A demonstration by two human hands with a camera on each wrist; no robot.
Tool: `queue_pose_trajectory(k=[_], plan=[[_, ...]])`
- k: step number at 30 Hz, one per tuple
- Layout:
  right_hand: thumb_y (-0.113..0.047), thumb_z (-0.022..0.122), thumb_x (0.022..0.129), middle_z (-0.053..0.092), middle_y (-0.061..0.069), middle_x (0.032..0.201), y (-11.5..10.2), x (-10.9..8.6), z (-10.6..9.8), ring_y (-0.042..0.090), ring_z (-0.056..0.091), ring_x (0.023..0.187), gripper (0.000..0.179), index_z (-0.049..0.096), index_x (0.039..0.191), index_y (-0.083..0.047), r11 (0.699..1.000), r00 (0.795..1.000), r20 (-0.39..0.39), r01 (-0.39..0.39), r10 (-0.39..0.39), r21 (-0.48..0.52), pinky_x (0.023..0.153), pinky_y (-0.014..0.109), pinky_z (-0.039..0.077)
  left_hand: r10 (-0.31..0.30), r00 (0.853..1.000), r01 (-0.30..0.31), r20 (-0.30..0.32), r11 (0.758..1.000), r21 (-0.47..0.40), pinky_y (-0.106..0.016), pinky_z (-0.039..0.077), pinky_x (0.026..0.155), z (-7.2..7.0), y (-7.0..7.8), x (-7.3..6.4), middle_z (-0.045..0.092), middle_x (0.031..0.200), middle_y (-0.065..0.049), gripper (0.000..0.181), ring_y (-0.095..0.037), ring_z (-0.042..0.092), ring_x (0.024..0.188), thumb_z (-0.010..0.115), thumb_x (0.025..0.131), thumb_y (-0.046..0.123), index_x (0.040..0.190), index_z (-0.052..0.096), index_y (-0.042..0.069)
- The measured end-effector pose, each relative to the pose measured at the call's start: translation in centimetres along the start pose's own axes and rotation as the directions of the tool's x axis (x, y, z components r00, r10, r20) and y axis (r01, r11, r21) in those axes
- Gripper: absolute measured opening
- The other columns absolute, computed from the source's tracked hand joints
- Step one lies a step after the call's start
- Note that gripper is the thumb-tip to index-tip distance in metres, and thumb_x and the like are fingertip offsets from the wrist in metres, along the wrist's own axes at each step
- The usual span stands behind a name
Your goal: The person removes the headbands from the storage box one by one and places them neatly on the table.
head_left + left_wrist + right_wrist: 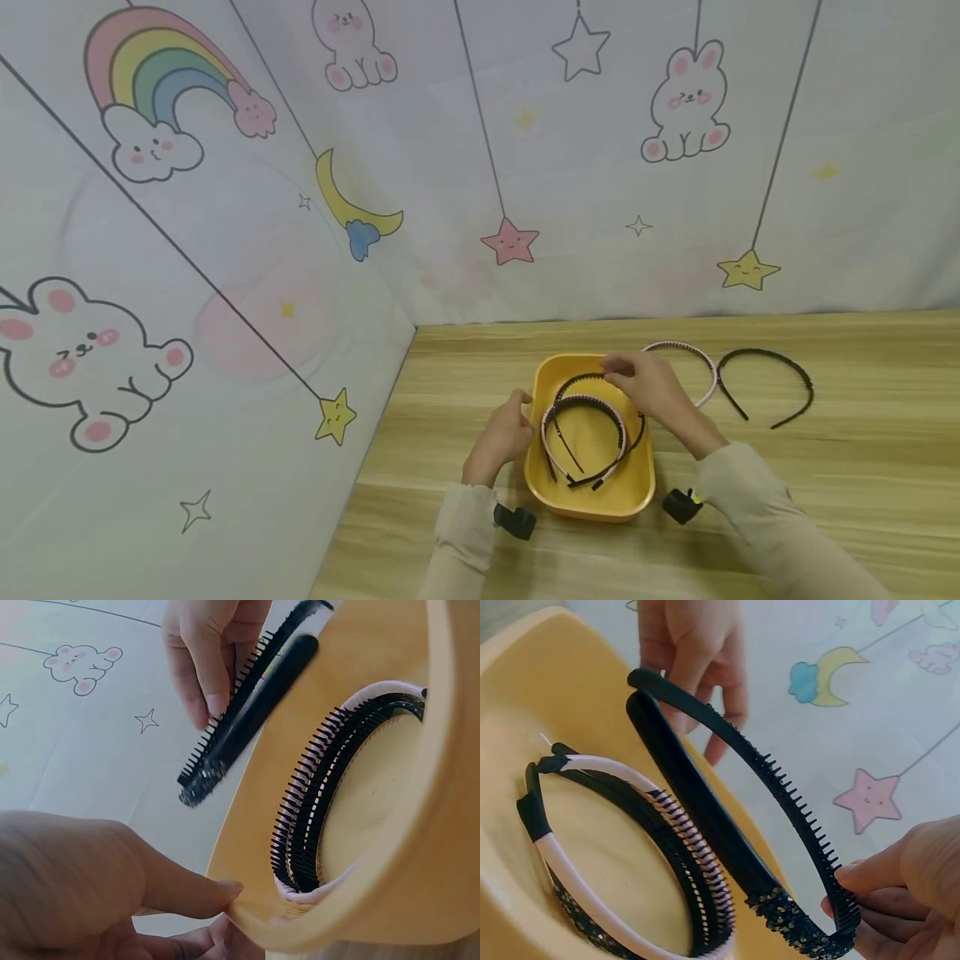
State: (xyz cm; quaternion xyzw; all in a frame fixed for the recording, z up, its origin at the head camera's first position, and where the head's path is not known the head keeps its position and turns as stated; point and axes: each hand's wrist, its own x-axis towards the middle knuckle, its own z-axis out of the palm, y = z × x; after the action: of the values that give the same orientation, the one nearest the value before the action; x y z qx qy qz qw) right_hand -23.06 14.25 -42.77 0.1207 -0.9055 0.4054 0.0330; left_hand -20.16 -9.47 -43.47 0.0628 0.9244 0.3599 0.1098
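Over the yellow basin (588,512), my right hand (647,385) pinches a black toothed headband (690,791) at its curved top, which carries dark glitter. The headband's two legs point toward the left hand, above the basin's inside. With thumb on the rim and fingers outside, my left hand (501,437) grips the basin's left edge. Inside the basin lie a pink headband (592,889) with black tips and black teeth and at least one black headband with glitter, nested together. The left wrist view shows their teeth side by side.
On the wooden table (420,533), right of the basin, lie a pale pink headband (712,372) and another black headband (808,385), touching or nearly so. A patterned white cloth wall (600,275) stands behind the table and another along its left side. Black wrist cameras sit below both hands.
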Motion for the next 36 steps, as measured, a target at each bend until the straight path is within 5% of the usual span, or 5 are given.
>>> queue_pose_trajectory(k=[36], plan=[[-0.022, 0.059, 0.095, 0.069, 0.020, 0.109, 4.7, -4.2, -5.6, 0.039, 0.064, 0.099, 0.030, 0.066, 0.116, -0.002, 0.997, 0.996, -0.092, -0.023, 0.017, -0.073, 0.077, 0.049, 0.052, -0.013, 0.999, 0.015, 0.032, 0.998, -0.057, -0.028, 0.044, 0.057, -0.2, 0.0, -0.2, 0.063, 0.087, -0.011, 0.039, -0.018, 0.055, 0.070, 0.054, 0.092, 0.000, 0.130, 0.044, 0.002]])
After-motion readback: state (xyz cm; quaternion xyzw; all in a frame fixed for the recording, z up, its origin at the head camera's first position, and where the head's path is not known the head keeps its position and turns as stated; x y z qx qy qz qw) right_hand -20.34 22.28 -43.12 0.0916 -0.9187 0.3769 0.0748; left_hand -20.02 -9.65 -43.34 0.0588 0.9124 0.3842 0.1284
